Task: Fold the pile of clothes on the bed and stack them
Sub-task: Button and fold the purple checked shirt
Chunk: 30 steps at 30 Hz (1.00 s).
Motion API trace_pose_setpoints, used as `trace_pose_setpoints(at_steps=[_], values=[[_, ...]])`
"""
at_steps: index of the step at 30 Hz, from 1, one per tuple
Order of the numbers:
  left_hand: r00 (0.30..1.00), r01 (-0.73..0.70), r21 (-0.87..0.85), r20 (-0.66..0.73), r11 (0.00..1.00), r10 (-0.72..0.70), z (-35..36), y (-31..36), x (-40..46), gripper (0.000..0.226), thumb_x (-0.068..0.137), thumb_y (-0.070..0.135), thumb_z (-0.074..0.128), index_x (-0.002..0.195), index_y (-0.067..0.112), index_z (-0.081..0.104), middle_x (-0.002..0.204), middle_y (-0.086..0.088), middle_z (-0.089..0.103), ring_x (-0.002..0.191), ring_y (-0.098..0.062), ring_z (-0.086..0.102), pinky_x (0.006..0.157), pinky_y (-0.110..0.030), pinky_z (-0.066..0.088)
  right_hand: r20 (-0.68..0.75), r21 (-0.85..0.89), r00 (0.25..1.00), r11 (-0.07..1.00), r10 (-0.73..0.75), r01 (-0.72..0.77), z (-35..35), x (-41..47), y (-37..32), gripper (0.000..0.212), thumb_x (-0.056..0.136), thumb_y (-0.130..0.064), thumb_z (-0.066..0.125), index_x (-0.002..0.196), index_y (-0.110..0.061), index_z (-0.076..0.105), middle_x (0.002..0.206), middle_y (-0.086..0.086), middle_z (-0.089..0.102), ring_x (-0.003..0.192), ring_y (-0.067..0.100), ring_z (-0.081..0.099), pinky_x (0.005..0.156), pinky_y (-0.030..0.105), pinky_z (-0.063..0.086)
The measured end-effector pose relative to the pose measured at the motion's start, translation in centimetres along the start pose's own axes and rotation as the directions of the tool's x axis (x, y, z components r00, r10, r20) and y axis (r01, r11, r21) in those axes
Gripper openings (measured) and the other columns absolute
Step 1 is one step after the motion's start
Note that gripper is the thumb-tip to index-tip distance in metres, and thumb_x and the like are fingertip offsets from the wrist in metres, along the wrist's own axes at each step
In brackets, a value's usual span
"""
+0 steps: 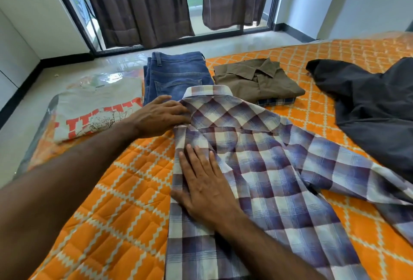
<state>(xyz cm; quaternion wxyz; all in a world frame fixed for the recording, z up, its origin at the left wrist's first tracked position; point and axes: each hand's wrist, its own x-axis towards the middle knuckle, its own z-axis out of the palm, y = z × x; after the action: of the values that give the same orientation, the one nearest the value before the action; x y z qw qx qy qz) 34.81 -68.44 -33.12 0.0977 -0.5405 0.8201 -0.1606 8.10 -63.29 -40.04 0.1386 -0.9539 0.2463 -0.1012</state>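
Looks like a home bedroom: bed (125, 212) with orange quilted cover, brown curtains (134, 4) on a sliding glass door (194, 0) beyond the hands, tiled floor (73, 78).

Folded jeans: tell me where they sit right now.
In the head view the folded jeans lie at the far edge of the bed, left of centre, between the grey printed T-shirt and the folded olive shirt, just beyond the plaid shirt's collar.

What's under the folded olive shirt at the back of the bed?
A dark blue plaid garment peeks out beneath the olive shirt at its near edge. Only that strip shows; the rest is covered.
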Motion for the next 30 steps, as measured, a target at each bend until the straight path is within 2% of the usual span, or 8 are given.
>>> trace_pose_setpoints(at_steps=[4, 8, 12, 19, 22, 25, 28, 30], values=[[0.995, 0.081, -0.059, -0.059, 0.995, -0.084, -0.4, 0.1, 1.4, 0.042, 0.09, 0.028, 0.071, 0.129, 0.039, 0.064, 0.145, 0.001, 0.052, 0.133, -0.026, 0.046, 0.111, -0.049, 0.033, 0.067, -0.074, 0.997, 0.997, -0.023, 0.028, 0.5, -0.6, 0.4, 0.091, 0.097, -0.079, 0.017, 0.16, -0.023, -0.017, 0.166, 0.001, -0.029, 0.15, 0.015, -0.034, 0.123, 0.051, -0.016], [0.996, 0.04, 0.015, -0.078, 0.999, -0.039, -0.4, 0.1, 1.4, 0.04, 0.087, 0.029, 0.073, 0.126, 0.035, 0.067, 0.14, 0.0, 0.055, 0.124, -0.025, 0.052, 0.105, -0.048, 0.038, 0.126, -0.1, 0.992, 0.995, -0.017, 0.029, 0.7, -0.2, 0.8, 0.091, 0.093, -0.084, 0.014, 0.16, -0.031, -0.016, 0.166, 0.0, -0.028, 0.15, 0.022, -0.034, 0.12, 0.062, -0.014], [0.996, 0.061, 0.094, -0.076, 0.994, -0.054, -0.7, 0.5, 1.5, 0.038, 0.087, 0.028, 0.073, 0.125, 0.032, 0.068, 0.137, -0.002, 0.056, 0.118, -0.024, 0.056, 0.1, -0.047, 0.042, 0.071, -0.093, 0.997, 0.995, 0.034, -0.027, 1.3, -0.4, 0.8, 0.085, 0.092, -0.085, 0.018, 0.159, -0.043, -0.01, 0.167, -0.002, -0.027, 0.149, 0.034, -0.035, 0.112, 0.074, -0.016], [0.98, 0.113, 0.277, 0.126, 0.954, -0.152, -4.7, 4.2, 3.4, 0.042, 0.096, 0.03, 0.061, 0.137, 0.027, 0.054, 0.136, -0.001, 0.053, 0.125, -0.02, 0.051, 0.112, -0.052, 0.03, 0.106, -0.051, 0.989, 0.994, 0.106, -0.101, -0.2, -3.2, 0.6, 0.081, 0.095, -0.08, 0.017, 0.161, -0.039, -0.004, 0.168, 0.0, -0.025, 0.154, 0.028, -0.023, 0.123, 0.06, -0.008], [0.982, 0.187, -0.05, 0.036, 0.981, -0.185, -5.9, 7.4, 4.3, 0.04, 0.097, 0.023, 0.051, 0.137, 0.024, 0.052, 0.141, -0.003, 0.05, 0.127, -0.02, 0.049, 0.112, -0.044, 0.035, 0.095, -0.026, 0.937, 0.942, 0.336, -0.335, -1.7, -6.6, 2.6, 0.079, 0.095, -0.081, 0.009, 0.161, -0.039, -0.006, 0.167, 0.002, -0.024, 0.154, 0.027, -0.023, 0.122, 0.054, -0.015], [0.975, 0.192, -0.437, 0.184, 0.879, -0.122, -5.4, 13.1, 5.2, 0.055, 0.101, 0.043, 0.047, 0.152, 0.029, 0.033, 0.162, -0.001, 0.028, 0.146, -0.022, 0.032, 0.118, -0.044, 0.031, 0.035, -0.078, 0.865, 0.864, 0.501, -0.497, -3.8, -10.6, 6.9, 0.099, 0.082, -0.086, -0.016, 0.163, -0.033, 0.005, 0.17, 0.006, -0.013, 0.156, 0.03, -0.015, 0.125, 0.051, -0.008], [0.883, 0.307, -0.392, 0.457, 0.867, -0.106, -3.4, 17.4, 4.9, 0.085, 0.087, 0.08, 0.011, 0.16, 0.037, 0.004, 0.17, 0.0, -0.003, 0.156, -0.028, -0.002, 0.121, -0.062, 0.007, 0.034, -0.092, 0.852, 0.851, 0.522, -0.518, -5.6, -14.5, 9.6, 0.11, 0.077, -0.085, -0.022, 0.162, -0.03, 0.018, 0.171, 0.007, -0.003, 0.158, 0.024, -0.003, 0.127, 0.045, 0.006], [0.859, 0.369, -0.355, 0.483, 0.859, -0.169, -2.9, 18.7, 5.2, 0.096, 0.078, 0.085, -0.002, 0.16, 0.036, -0.003, 0.17, -0.001, -0.01, 0.155, -0.033, -0.008, 0.118, -0.07, 0.002, 0.024, -0.086, 0.877, 0.875, 0.48, -0.477, -6.9, -16.5, 10.3, 0.1, 0.085, -0.081, -0.014, 0.16, -0.03, 0.028, 0.171, 0.004, 0.004, 0.157, 0.021, 0.006, 0.125, 0.042, 0.012]])
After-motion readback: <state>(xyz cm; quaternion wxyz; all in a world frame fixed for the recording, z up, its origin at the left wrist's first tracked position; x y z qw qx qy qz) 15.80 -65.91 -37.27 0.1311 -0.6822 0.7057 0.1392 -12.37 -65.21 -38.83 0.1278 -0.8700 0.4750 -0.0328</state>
